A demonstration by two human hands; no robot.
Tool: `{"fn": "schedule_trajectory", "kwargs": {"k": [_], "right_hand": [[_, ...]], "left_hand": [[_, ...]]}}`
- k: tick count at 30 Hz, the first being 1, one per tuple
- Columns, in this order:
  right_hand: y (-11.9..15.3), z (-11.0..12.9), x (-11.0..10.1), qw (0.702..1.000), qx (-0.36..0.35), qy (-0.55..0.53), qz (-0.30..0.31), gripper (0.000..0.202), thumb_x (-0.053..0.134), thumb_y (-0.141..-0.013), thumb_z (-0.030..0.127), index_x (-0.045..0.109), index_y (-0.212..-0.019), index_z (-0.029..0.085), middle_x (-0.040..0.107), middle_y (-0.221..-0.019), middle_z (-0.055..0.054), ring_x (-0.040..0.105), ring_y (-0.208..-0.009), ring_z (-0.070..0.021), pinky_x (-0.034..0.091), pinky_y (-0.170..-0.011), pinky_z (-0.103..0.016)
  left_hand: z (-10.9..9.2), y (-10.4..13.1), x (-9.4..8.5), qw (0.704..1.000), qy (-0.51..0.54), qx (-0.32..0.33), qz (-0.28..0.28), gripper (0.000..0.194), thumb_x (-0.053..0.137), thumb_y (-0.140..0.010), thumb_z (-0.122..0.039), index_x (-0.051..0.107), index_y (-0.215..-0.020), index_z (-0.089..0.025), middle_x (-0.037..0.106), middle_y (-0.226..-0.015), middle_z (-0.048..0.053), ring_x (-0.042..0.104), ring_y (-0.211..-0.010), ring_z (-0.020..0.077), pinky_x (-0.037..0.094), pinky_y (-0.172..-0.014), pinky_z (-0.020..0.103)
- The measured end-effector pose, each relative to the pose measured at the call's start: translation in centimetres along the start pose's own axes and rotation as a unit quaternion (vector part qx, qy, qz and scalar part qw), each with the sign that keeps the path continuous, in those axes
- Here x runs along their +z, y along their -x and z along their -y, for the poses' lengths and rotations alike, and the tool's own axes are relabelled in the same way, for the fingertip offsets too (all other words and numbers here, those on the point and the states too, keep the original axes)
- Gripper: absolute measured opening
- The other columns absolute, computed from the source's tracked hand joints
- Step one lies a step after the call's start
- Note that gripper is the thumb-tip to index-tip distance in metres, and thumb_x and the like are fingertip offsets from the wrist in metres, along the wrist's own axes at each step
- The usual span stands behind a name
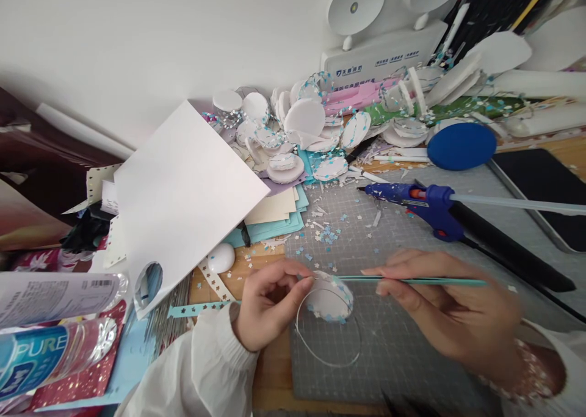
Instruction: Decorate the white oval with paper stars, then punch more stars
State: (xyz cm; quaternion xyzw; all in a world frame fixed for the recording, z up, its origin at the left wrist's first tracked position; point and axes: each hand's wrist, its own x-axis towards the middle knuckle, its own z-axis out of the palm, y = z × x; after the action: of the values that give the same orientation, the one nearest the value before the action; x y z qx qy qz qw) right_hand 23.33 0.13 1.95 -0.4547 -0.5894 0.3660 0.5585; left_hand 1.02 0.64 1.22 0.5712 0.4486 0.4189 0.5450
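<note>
Mat: grey cutting mat (389,368) under both hands, with loose stars (327,235) and white scraps across its far part.
Glue gun: blue, lying beyond the right hand; nozzle to the left, glue stick out to the right (412,196).
Far side: pile of white discs (304,121), many rimmed with stars; blue lid (461,146) and phone (540,185) to the right.
Left side: white board (187,185) over paper; bottle (41,353) lying near the sleeve.
Disc: above the mat, between the hands (328,304); fingers cover its upper left edge.
Left hand: thumb and forefinger pinched on that edge and on the wire loop (339,366), which hangs toward the wearer (274,304).
Right hand: thumb and fingers clamped on tweezers (439,281); slightly blurred (458,307).
Tweezers axis: left to right, nearly level; tips left, at the disc's upper rim; contact cannot be confirmed.
Bottle label: "PURE".
Lamp unit: blue Chinese lettering, including "消防" (384,60).
</note>
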Motion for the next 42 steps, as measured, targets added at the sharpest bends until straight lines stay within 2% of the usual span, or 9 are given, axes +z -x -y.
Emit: {"fn": "schedule_trajectory", "kwargs": {"k": [3,6,12,18,20,23,28,33,42], "right_hand": [[0.0,-0.4,-0.1,0.995,-0.070,0.063,0.038,0.032,0.068,-0.074,0.007,0.069,-0.094,0.033,0.072,-0.068,0.001,0.069,-0.065,-0.0196,0.054,-0.055,-0.031],[-0.1,-0.4,-0.2,0.995,-0.073,0.054,0.048,0.030,0.065,-0.078,0.007,0.066,-0.096,0.031,0.071,-0.072,0.001,0.067,-0.070,-0.0181,0.056,-0.065,-0.032],[-0.2,-0.2,-0.1,0.994,-0.082,0.018,0.075,0.033,0.064,-0.077,0.005,0.066,-0.099,0.030,0.072,-0.080,-0.002,0.067,-0.072,-0.0202,0.056,-0.064,-0.035],[-0.2,-0.2,0.0,0.994,-0.072,0.023,0.084,0.030,0.063,-0.078,0.005,0.065,-0.097,0.028,0.070,-0.076,-0.001,0.065,-0.070,-0.0187,0.054,-0.063,-0.034],[-0.3,-0.1,0.1,0.996,-0.045,0.005,0.076,0.024,0.063,-0.080,0.007,0.066,-0.093,0.028,0.066,-0.073,0.000,0.064,-0.064,-0.0161,0.053,-0.058,-0.030],[-0.4,-0.1,0.3,0.997,0.040,-0.040,0.053,0.014,0.065,-0.082,0.013,0.066,-0.086,0.027,0.062,-0.070,0.001,0.060,-0.056,-0.0120,0.050,-0.050,-0.024],[-0.3,-1.0,0.4,0.986,0.135,-0.095,0.038,0.009,0.070,-0.082,0.021,0.067,-0.084,0.029,0.060,-0.069,0.002,0.058,-0.054,-0.0103,0.050,-0.050,-0.022],[-0.3,-1.3,0.5,0.980,0.160,-0.112,0.044,0.005,0.071,-0.082,0.025,0.067,-0.081,0.027,0.056,-0.064,0.003,0.057,-0.053,-0.0102,0.048,-0.048,-0.022],[-0.4,-1.0,0.6,0.979,0.158,-0.112,0.064,0.005,0.067,-0.087,0.024,0.065,-0.082,0.026,0.055,-0.065,0.004,0.058,-0.056,-0.0058,0.048,-0.051,-0.015]], "left_hand": [[0.0,0.1,0.0,1.000,0.004,0.000,-0.001,0.019,0.063,-0.088,-0.032,0.063,-0.082,-0.014,0.052,-0.042,-0.004,0.041,-0.035,0.0065,0.031,-0.036,0.019],[0.0,0.1,0.0,1.000,0.009,-0.001,-0.004,0.018,0.064,-0.088,-0.031,0.064,-0.082,-0.014,0.050,-0.041,-0.005,0.040,-0.035,0.0067,0.032,-0.036,0.019],[-0.2,0.0,0.1,1.000,0.001,-0.003,-0.020,0.022,0.066,-0.086,-0.035,0.063,-0.081,-0.014,0.051,-0.043,-0.005,0.041,-0.035,0.0065,0.032,-0.037,0.019],[0.0,0.0,0.0,1.000,-0.010,0.007,-0.017,0.019,0.064,-0.088,-0.032,0.064,-0.081,-0.014,0.049,-0.043,-0.005,0.040,-0.035,0.0063,0.031,-0.037,0.020],[0.1,0.0,0.0,1.000,-0.015,0.016,-0.010,0.016,0.063,-0.088,-0.029,0.064,-0.082,-0.014,0.048,-0.043,-0.006,0.039,-0.036,0.0063,0.030,-0.038,0.020],[0.1,0.1,-0.1,1.000,-0.019,0.016,0.003,0.014,0.062,-0.089,-0.027,0.064,-0.083,-0.014,0.049,-0.043,-0.005,0.039,-0.037,0.0065,0.028,-0.038,0.020],[0.1,0.2,-0.1,1.000,-0.008,0.015,0.015,0.015,0.061,-0.090,-0.029,0.064,-0.084,-0.015,0.049,-0.043,-0.005,0.040,-0.036,0.0070,0.031,-0.039,0.021],[0.3,0.1,-0.1,1.000,0.004,0.020,0.015,0.014,0.061,-0.090,-0.028,0.063,-0.084,-0.015,0.047,-0.044,-0.006,0.040,-0.036,0.0066,0.029,-0.038,0.020],[0.4,0.2,-0.2,0.999,0.019,0.017,0.024,0.015,0.060,-0.091,-0.027,0.061,-0.082,-0.015,0.044,-0.044,-0.007,0.036,-0.036,0.0051,0.027,-0.037,0.018]]}}
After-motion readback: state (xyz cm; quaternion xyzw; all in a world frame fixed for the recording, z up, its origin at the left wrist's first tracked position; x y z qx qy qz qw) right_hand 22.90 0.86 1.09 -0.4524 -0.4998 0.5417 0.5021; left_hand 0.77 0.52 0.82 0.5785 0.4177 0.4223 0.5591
